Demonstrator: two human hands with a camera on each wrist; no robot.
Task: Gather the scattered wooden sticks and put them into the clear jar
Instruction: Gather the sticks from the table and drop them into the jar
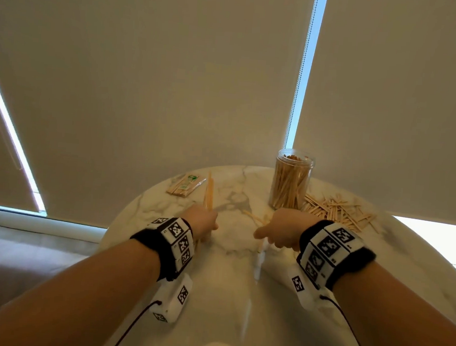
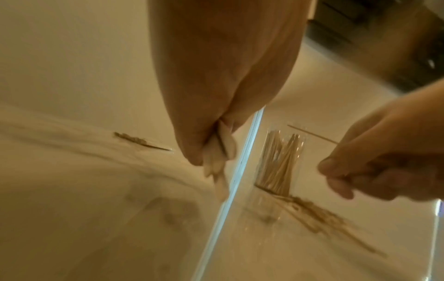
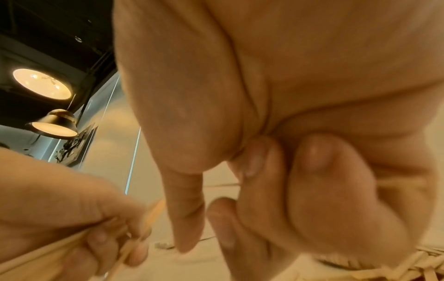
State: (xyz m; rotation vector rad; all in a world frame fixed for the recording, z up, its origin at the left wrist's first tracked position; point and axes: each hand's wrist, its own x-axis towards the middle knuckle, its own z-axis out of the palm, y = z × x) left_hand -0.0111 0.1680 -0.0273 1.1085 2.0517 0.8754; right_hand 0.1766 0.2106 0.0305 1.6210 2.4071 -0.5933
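Low in the head view, the left hand grips a bundle of sticks pointing up; the right hand, fingers curled, seems to pinch one stick. Beyond stands the jar, partly filled, with a loose pile at right. Sticks look light, stiff, slippery; pinch mid-length.

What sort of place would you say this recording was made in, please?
Probably a café or modern dining space: a round marble table beside windows with roller blinds, pendant lamps under a dark ceiling, and a clear jar of wooden sticks.
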